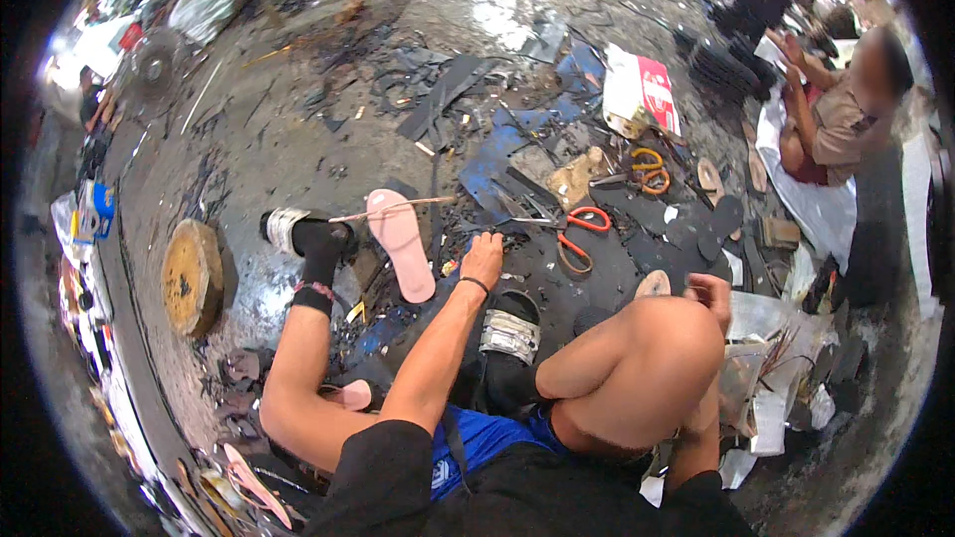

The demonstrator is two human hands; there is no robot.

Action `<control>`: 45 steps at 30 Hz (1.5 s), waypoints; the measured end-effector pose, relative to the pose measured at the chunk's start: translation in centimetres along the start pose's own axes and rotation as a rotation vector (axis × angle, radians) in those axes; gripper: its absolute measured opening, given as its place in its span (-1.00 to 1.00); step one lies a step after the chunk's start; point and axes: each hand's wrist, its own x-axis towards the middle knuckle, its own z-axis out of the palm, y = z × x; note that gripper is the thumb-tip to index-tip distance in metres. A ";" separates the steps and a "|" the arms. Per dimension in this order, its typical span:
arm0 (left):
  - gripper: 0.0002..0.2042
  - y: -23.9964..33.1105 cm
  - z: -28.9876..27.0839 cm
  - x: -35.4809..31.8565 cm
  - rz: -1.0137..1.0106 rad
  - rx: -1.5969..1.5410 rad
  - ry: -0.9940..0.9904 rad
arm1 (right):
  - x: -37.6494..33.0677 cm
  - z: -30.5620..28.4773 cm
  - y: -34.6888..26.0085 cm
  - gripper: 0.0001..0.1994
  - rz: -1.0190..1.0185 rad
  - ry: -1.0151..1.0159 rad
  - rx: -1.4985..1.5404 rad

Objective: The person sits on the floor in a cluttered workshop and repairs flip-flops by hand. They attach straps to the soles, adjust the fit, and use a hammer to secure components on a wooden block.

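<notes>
My left hand reaches down between my feet, its fingers curled together over the littered floor; what they hold, if anything, is hidden. Just left of it lies a pink shoe sole, with a thin pink strap across its upper part. Beyond my fingers are orange-handled scissors, their blades toward the hand. Beside my raised right knee, my right hand shows loosely bent fingers, apart, with nothing visible in them; the knee hides part of it. A tan sole lies near that knee.
A round wooden block stands at the left. Farther right are a second pair of scissors, a yellowish lump and a red-and-white package. Another person sits at the upper right. Dark scraps cover much of the floor.
</notes>
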 end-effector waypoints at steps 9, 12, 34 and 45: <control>-0.83 -1.4 -1.9 -1.2 -0.051 0.139 -0.013 | 0.5 17.9 -8.0 -0.85 -0.084 -0.527 0.393; -0.79 -3.9 -5.7 -3.1 -0.142 0.075 0.017 | 0.3 23.8 -8.4 -0.88 -0.005 -0.627 0.478; -0.55 -56.2 -41.1 -39.2 -1.683 -0.013 0.774 | 11.6 51.5 -36.5 -0.14 0.063 -1.358 0.174; -0.50 -65.7 -35.0 -41.0 -1.869 -0.226 1.002 | -16.7 90.9 -65.4 -0.18 -0.282 -1.901 0.041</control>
